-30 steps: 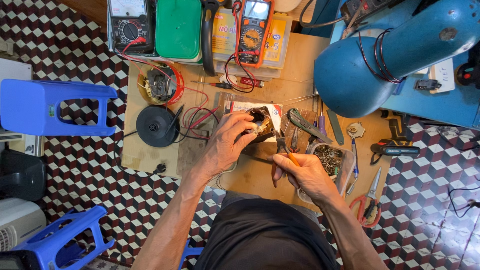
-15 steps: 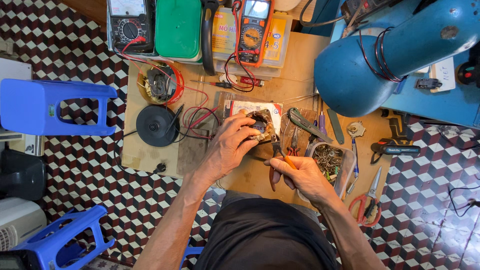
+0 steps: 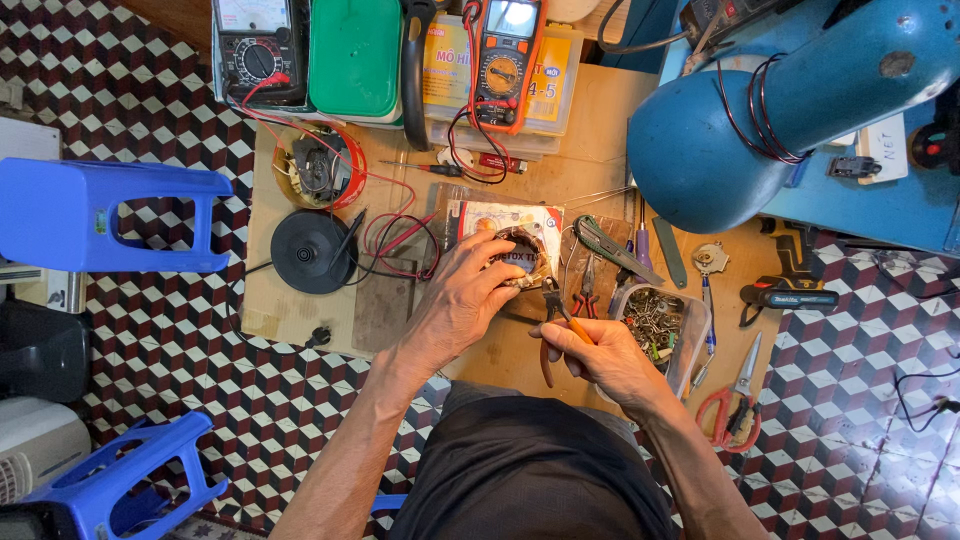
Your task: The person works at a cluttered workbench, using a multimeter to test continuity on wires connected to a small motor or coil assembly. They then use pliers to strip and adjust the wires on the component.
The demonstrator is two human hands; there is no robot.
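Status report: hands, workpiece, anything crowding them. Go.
Left hand clamped on the round wound coil. Right hand holds orange-handled pliers, tip at the coil. Loose pliers and parts tub crowd the right side.

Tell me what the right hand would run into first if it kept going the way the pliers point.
Most likely the round wound coil that the left hand steadies: the right hand aims its orange-handled pliers up at it, nose nearly touching.

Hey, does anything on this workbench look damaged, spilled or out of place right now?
Nothing looks spilled or broken. The left hand steadies a round wound coil while the right hand holds orange-handled pliers at it. Red leads sprawl loosely across the board.
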